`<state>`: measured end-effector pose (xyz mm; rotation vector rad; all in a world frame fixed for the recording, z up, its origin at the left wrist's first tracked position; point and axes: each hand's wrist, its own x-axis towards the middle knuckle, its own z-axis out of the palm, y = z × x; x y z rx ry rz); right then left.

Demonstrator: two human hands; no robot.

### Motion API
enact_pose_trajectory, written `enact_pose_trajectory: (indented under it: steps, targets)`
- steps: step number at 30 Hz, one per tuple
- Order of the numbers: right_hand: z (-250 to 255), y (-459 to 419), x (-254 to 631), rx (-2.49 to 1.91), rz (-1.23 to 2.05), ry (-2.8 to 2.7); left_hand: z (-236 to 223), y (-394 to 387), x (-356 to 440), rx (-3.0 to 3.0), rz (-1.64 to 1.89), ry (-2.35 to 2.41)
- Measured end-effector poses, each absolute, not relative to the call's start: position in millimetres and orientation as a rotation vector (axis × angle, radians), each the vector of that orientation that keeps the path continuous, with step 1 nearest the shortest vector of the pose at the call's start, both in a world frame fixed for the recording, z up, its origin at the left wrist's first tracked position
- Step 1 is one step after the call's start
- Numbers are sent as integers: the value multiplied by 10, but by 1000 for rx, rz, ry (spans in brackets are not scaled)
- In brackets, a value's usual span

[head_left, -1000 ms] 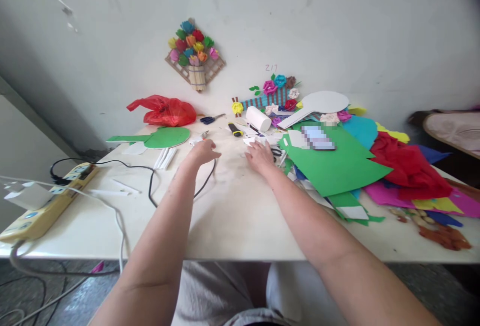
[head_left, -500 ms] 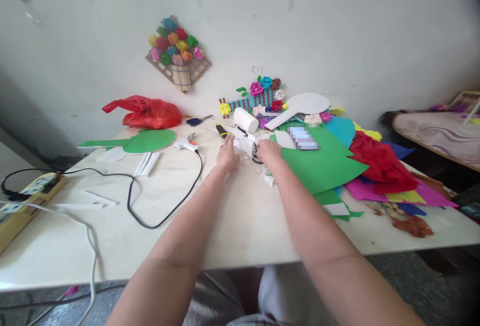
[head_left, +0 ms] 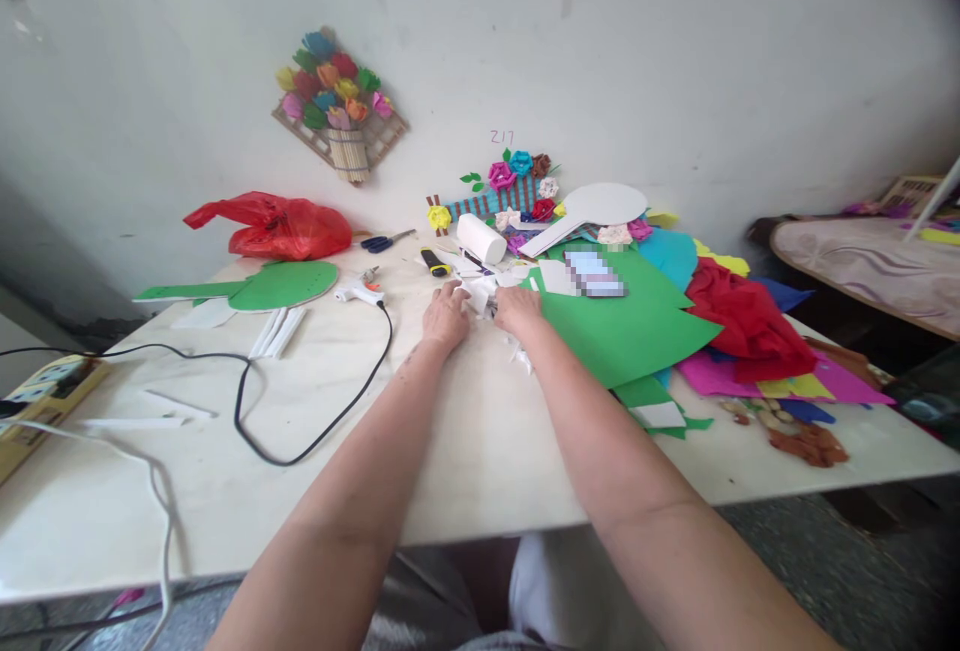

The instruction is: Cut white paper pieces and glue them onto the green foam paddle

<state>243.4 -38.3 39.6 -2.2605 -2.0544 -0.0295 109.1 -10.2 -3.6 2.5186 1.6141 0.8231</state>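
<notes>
Near the middle of the table my left hand [head_left: 447, 317] has its fingers bent against crumpled white paper scraps [head_left: 478, 293]. Opposite it, my right hand [head_left: 517, 310] is curled closed on the other side of the same scraps. A small dark bit shows by its fingertips, too hidden to name. More torn white bits [head_left: 520, 358] lie beneath my right wrist. Just beyond the hands are a yellow-and-black utility knife [head_left: 434, 263] and a white roll [head_left: 481, 238]. A white glue gun [head_left: 360, 292] rests to the left, its black cord looping over the table.
On the left are a green paddle-shaped cutout [head_left: 285, 286], a red plastic bag [head_left: 289, 228], scissors [head_left: 386, 241] and a power strip [head_left: 56, 401]. Green sheets [head_left: 622, 331], a phone [head_left: 595, 274], a white paddle shape [head_left: 604, 203] and red cloth-like material [head_left: 750, 321] cover the right.
My hands have drawn slightly toward me, and the white paper between them is more bunched. The view has turned a little, so everything sits further left.
</notes>
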Motion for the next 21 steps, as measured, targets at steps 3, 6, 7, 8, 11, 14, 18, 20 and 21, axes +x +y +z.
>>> enact_pose_trajectory:
  steps: [3,6,7,8,11,14,18,20,21]
  targets:
    - [430,-385,2451,-2257,-36,-2041,-18,-118,1102,2443,752,1598]
    - [485,-394,2515,-2266,-8,-1976,-12,-122,1116,2412,725,1640]
    - [502,-395,2547,-2260,8,-1947,-16,-119,1117,2425,740,1653]
    - [514,-392,2584,-2250,34,-1918,-23,-114,1115,2439,753,1666]
    - [515,-349,2708,-2193,198,-1822,-59,-92,1100,2486,750,1666]
    - [466,-265,2820,-2080,415,-1696,-98,-73,1083,2550,706,1612]
    - [404,-197,2861,-1925,505,-1500,-111,-72,1088,2584,692,1574]
    - [405,-218,2823,-1795,606,-1368,-95,-76,1095,2534,724,1577]
    - [415,-239,2793,-1715,685,-1289,-83,-76,1095,2473,773,1586]
